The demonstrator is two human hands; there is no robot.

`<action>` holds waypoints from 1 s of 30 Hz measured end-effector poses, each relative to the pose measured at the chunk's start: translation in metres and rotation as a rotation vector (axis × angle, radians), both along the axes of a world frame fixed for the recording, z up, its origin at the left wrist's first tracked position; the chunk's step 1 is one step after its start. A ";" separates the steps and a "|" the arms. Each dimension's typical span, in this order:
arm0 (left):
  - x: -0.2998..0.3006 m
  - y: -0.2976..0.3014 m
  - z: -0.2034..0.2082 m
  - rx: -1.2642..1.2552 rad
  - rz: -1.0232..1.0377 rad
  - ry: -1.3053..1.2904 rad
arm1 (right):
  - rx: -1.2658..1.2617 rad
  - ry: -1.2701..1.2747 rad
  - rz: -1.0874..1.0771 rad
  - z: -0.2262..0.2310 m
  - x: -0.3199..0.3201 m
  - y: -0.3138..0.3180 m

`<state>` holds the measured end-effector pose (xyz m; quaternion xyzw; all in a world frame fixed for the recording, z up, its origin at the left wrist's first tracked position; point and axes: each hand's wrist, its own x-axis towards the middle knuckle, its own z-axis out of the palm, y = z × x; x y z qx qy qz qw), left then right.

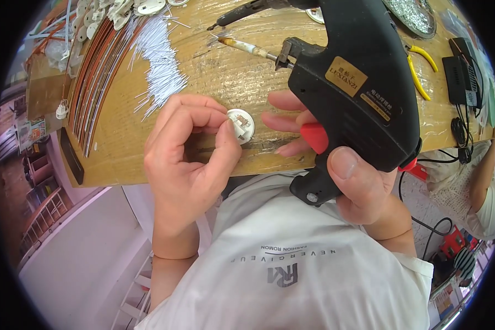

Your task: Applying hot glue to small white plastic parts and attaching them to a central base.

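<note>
My left hand [184,151] pinches a small round white plastic part [242,125] with metal contacts on its face, holding it at the near edge of the table. Held in my right hand [360,184] is a black soldering gun [377,129] with a red trigger [314,137]. The thumb presses on its grip, while the fingers reach past the trigger toward the round part. At the gun's upper left, the browned soldering tip [245,46] points left over the table, apart from the round part. Part of my right palm is hidden behind the gun.
Short white wires [160,63] lie heaped beyond my left hand, beside long brown and white strands [102,71]. White plastic parts [102,16] are piled far left. Yellow-handled pliers [422,71], a black box [461,80] and a dish of shiny bits [415,16] are right. Another person [462,176] sits there.
</note>
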<state>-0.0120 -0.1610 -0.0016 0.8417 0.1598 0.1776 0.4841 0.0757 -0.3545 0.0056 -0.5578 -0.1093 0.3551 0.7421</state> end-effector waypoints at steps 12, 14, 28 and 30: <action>-0.001 0.003 0.000 0.015 -0.071 0.033 | -0.011 0.004 -0.004 0.000 -0.001 0.001; -0.001 0.003 0.000 0.012 -0.066 0.030 | 0.005 0.035 -0.039 0.001 -0.003 -0.003; -0.003 0.001 -0.011 0.024 -0.004 -0.083 | -0.217 0.105 -0.086 0.014 -0.017 -0.050; -0.004 0.000 -0.012 0.028 0.007 -0.093 | -0.116 0.040 -0.036 0.011 -0.014 -0.050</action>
